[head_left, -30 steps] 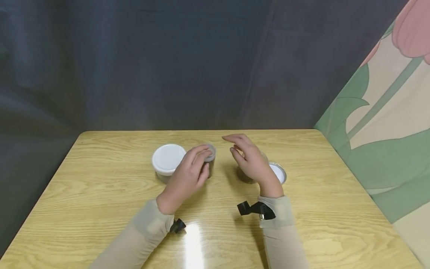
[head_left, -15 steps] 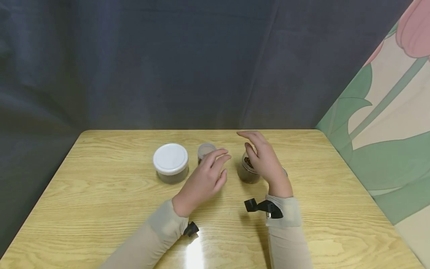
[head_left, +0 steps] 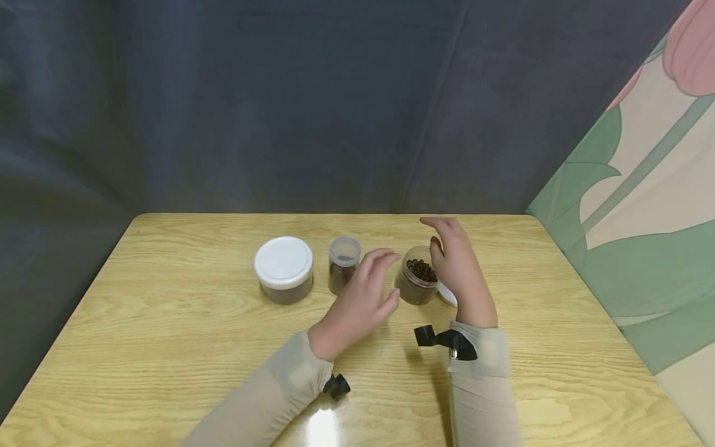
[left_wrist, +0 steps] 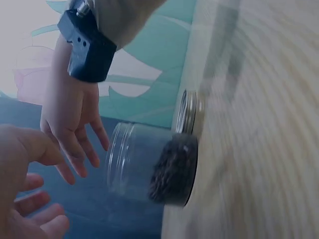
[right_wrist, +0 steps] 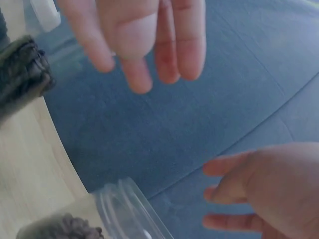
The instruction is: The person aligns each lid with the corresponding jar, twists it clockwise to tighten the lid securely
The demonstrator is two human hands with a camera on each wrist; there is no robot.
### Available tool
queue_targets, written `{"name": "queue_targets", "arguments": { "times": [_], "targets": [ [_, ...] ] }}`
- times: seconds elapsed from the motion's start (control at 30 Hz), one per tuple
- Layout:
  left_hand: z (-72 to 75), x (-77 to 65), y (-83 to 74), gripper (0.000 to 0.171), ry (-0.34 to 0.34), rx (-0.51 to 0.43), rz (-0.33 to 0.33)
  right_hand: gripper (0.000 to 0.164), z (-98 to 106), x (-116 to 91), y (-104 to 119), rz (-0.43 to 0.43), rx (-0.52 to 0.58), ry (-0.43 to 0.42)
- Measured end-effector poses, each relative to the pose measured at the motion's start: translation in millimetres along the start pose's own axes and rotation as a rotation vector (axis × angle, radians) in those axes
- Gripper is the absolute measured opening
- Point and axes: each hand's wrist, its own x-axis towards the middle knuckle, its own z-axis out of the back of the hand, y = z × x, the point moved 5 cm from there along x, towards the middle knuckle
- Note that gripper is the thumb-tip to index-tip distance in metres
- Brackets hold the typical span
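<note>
An uncapped clear jar (head_left: 419, 292) holds dark brown pellets (head_left: 421, 269) and stands upright between my hands. My left hand (head_left: 357, 304) hovers just left of it, fingers spread and slightly bent, holding nothing. Over the jar's right side is my right hand (head_left: 460, 267), thumb and fingers apart with nothing between them. In the left wrist view, a visible gap separates both hands from the jar (left_wrist: 149, 164). A narrower jar (head_left: 342, 273) with dark contents and a translucent top stands behind my left hand, partly covered by it.
A wide tub with a white lid (head_left: 283, 264) stands at the left of the group. A round lid (head_left: 447, 294) lies beside the uncapped jar, partly hidden by my right hand. A dark curtain (head_left: 313, 112) hangs behind the wooden table (head_left: 167, 347).
My left hand has moved right, away from the narrower jar's top. My right hand has shifted right too, uncovering the mouth of the jar of pellets. The containers stay where they were.
</note>
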Motion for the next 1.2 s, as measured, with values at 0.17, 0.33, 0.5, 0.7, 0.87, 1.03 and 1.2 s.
{"name": "queue_targets", "arguments": {
  "times": [0.17,0.33,0.5,0.7,0.87,1.03,1.2],
  "targets": [
    [-9.0,-0.1,3.2,0.067,0.051,-0.105,0.106,0.041,4.9,-1.8,-10.1,-0.087,-0.013,0.01],
    [-16.4,-0.2,9.4,0.078,0.1,-0.154,0.205,0.043,6.7,-4.2,-21.4,-0.15,-0.029,0.067],
    [-29.2,0.5,16.0,0.081,0.174,-0.291,0.327,0.044,7.4,-9.3,-36.8,-0.265,-0.048,0.156],
    [-44.4,0.7,22.1,0.081,0.219,-0.379,0.426,0.046,7.4,-17.3,-54.2,-0.392,-0.09,0.257],
    [-51.0,1.7,27.9,0.082,0.223,-0.388,0.464,0.048,3.8,-22.0,-64.0,-0.455,-0.11,0.354],
    [-56.4,6.6,33.0,0.084,0.239,-0.376,0.483,0.056,-5.0,-23.4,-69.1,-0.497,-0.104,0.445],
    [-61.3,9.9,36.0,0.087,0.25,-0.387,0.504,0.062,-10.8,-26.8,-69.8,-0.518,-0.106,0.507]
  ]
}}
